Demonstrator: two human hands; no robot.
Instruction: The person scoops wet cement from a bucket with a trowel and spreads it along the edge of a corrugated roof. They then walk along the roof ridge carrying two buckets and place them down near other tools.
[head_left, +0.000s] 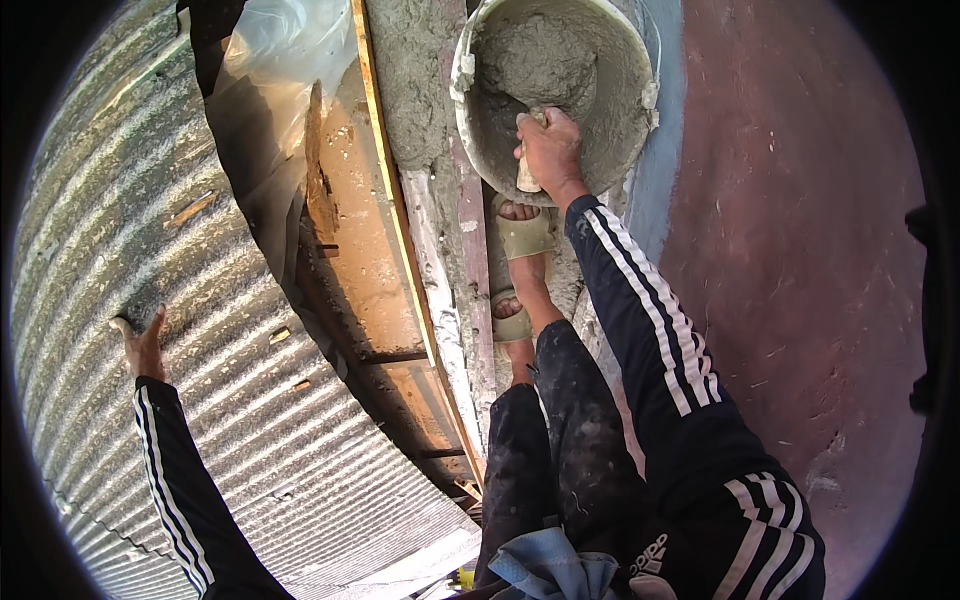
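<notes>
- Clamped firmly in the right hand [552, 150]: a wooden handle [528, 178], over the near side of the bucket [640, 105] — working end hard to make out against the mortar [535, 60] inside.
- Could twist or slide in that grip, if wet mortar reaches the fingers; could also shed a lump over the bucket's near rim, onto the sandals [525, 237] just beside.
- Could tip or drag the bucket by prying hard against its wall, on what looks like a narrow ledge [566, 285].
- Spread, fingers apart, well left of the bucket: the left hand [145, 345], against a corrugated sheet [220, 400] — nothing visible in its grasp.
- Might lose support there, should the sheet flex or crack under weight.
- Also possible: a misstep toward the dark gap [325, 315] left of the bucket, past a timber strip [385, 180].
- No readable label on the bucket. Nearer the body than the bucket: pale lettering [648, 553] with an emblem on dark clothing; white stripes along the right sleeve [640, 300].
</notes>
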